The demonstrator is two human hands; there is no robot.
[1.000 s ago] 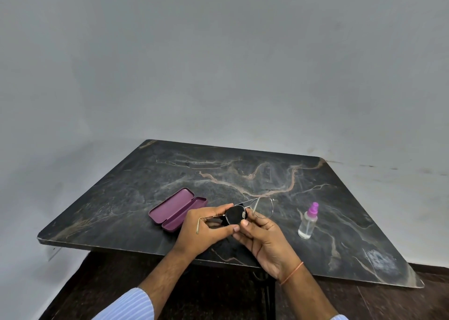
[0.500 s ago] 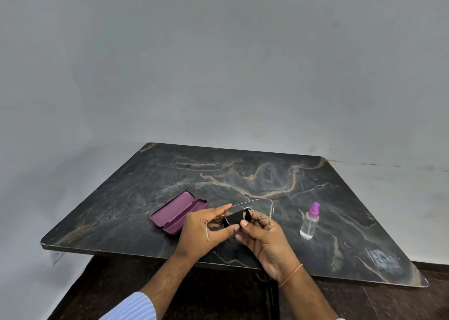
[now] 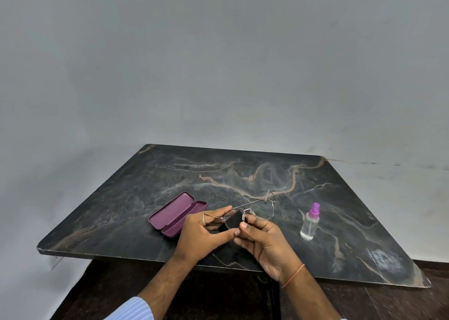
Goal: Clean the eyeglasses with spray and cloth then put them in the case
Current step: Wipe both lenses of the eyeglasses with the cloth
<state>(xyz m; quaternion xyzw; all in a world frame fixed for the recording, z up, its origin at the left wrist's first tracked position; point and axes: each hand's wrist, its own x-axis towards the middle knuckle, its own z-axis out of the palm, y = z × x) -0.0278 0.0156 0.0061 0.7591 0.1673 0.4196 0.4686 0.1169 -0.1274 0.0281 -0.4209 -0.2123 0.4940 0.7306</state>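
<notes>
Thin metal-framed eyeglasses (image 3: 262, 209) are held above the near part of the dark marble table (image 3: 243, 173). My left hand (image 3: 202, 234) grips the frame at its left lens and temple. My right hand (image 3: 263, 243) pinches a black cloth (image 3: 234, 220) against the left lens with thumb and fingers. The right lens sticks out free beyond my fingers. An open purple glasses case (image 3: 176, 214) lies on the table just left of my hands. A small clear spray bottle with a pink cap (image 3: 310, 222) stands upright to the right.
The table's near edge (image 3: 121, 256) runs just under my wrists, with dark floor below. A plain grey wall rises behind the table. Bare marble stretches behind the glasses and at the far right corner.
The glasses have turned so the free lens points farther away and up. My hands stay together on the left lens, with the cloth shifting over it.
</notes>
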